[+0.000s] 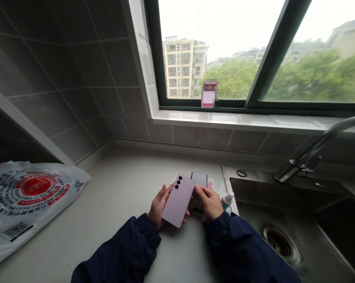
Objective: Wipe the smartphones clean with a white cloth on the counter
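Phone (179, 201) near worktop's right edge (217, 166) is probably feeling slick tbh; left hand (157, 206) smartly gripping its sides, right hand (210, 201) pinching a corner.

Phone (177, 206): smooth, satin back with 3 glossy lenses (178, 182). Near: 2 sleeves (122, 247) of matt, wrinkled cloth. Left: bag (37, 196) of thin, crinkled, translucent plastic. Right: sink (254, 190) of dull metal; faucet (307, 152) of polished metal. Far: smooth wall tiles (185, 135).
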Tool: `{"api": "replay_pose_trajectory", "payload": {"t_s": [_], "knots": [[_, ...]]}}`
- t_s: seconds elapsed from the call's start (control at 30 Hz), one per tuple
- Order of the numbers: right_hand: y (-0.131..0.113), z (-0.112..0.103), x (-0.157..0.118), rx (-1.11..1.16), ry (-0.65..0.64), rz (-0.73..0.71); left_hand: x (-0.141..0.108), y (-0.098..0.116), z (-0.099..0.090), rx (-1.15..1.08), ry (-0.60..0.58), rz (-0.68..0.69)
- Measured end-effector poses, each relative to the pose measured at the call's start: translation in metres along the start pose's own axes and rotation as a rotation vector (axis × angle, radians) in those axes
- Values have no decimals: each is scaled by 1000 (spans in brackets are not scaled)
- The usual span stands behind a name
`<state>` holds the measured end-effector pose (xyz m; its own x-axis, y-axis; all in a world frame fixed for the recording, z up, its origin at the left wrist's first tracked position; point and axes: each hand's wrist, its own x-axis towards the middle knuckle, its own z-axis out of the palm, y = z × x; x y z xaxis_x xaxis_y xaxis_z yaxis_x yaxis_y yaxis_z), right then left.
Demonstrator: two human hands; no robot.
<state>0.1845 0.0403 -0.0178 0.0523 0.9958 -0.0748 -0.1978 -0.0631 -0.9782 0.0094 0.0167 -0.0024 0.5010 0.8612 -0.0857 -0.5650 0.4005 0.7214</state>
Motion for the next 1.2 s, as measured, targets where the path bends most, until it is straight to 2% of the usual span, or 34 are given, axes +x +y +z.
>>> {"api": "replay_pose_trajectory", "payload": {"t_s": [0.2,0.3,0.5,0.57,0.63,0.7,0.77,0.83,0.93,1.03,1.1,1.17,1.2], "knots": [[1,1,-1,-23,-37,-11,-1,0,1,-15,48,1],[-1,2,-3,-56,2,-49,-1,1,1,-38,50,-7],[-19,4,-16,-140,173,-214,-3,4,5,-104,4,4],[-25,5,-20,-193,198,-344,-3,3,6,-132,0,-9],[-26,5,-22,-340,128,-587,-3,0,6,-168,11,-58],[-21,7,-23,-582,-42,-845,-2,-3,4,-220,59,-87],[-12,9,-26,-854,-209,-980,0,-6,2,-285,122,-55],[-3,14,-32,-1093,-330,-1004,2,-7,1,-340,165,-10],[6,23,-48,-1262,-433,-956,3,-5,-1,-382,172,28],[12,32,-63,-1279,-549,-965,1,0,-3,-375,179,79],[16,34,-66,-1270,-594,-1005,-1,3,-5,-362,187,59],[19,33,-62,-1276,-598,-1079,-1,4,-5,-361,196,56],[20,31,-57,-1280,-558,-1120,0,4,-4,-366,198,74]]}}
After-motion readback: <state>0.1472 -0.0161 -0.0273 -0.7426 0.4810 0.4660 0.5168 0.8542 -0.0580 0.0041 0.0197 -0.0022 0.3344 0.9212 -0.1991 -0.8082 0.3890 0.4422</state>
